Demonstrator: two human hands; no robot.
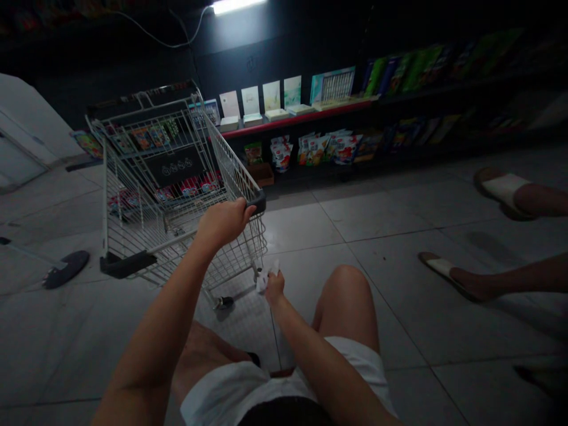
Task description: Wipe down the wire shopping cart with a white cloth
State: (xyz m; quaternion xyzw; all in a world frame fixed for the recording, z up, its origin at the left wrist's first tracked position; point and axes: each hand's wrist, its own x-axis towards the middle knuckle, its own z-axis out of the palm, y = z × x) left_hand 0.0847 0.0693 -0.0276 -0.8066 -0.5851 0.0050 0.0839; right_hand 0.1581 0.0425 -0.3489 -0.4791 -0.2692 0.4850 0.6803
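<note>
A wire shopping cart (173, 236) stands in front of me on the left, with a dark plate on its inner panel. My left hand (225, 223) is closed over the cart's top rim, at the dark plastic corner piece (256, 202). Lower down, my right hand (276, 288) grips a crumpled white tissue (262, 282) beside the cart's bottom corner, close to one caster. Whether the tissue touches the cart I cannot tell. Another caster (223, 303) rests on the tiles to the left.
Behind the cart runs a dark shelf with upright booklets (271, 97) and bagged snacks (328, 148) below. A brown box (261, 174) sits low there. Another person's sandalled feet (444, 271) are at the right. A round stand base (66, 269) lies on the left floor.
</note>
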